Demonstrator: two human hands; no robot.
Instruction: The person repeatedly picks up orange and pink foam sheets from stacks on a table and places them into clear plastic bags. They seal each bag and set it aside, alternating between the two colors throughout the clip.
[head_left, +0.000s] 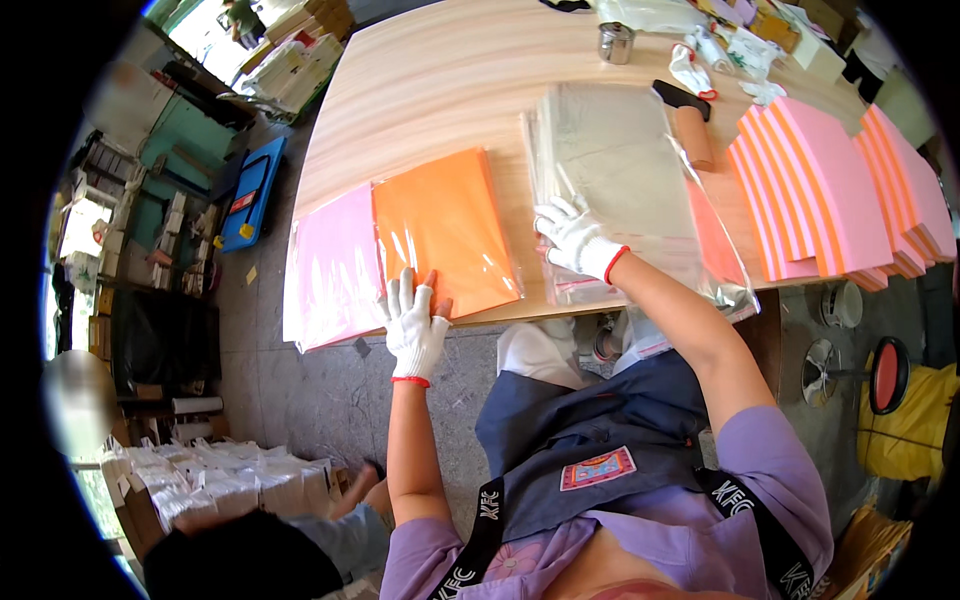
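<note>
My left hand (pixel 412 325), in a white knit glove with some bare fingertips, lies with fingers spread on the near edge of an orange pack (pixel 445 230) in clear plastic. A pink pack (pixel 340 265), also in clear plastic, adjoins it on the left. My right hand (pixel 580 240), gloved likewise, rests at the left edge of a stack of clear plastic bags (pixel 615 150). Its fingers are apart and slightly bent; whether they pinch a bag edge is hard to see. A coral-coloured sheet (pixel 715 235) shows under the bags' right side.
Stacks of pink and orange sheets (pixel 815 190) stand at the table's right. Behind the bags lie a brown roll with a black handle (pixel 694 135), a metal cup (pixel 615 43) and white gloves (pixel 690 70). A person (pixel 250 545) is at lower left, near white bundles (pixel 220 475).
</note>
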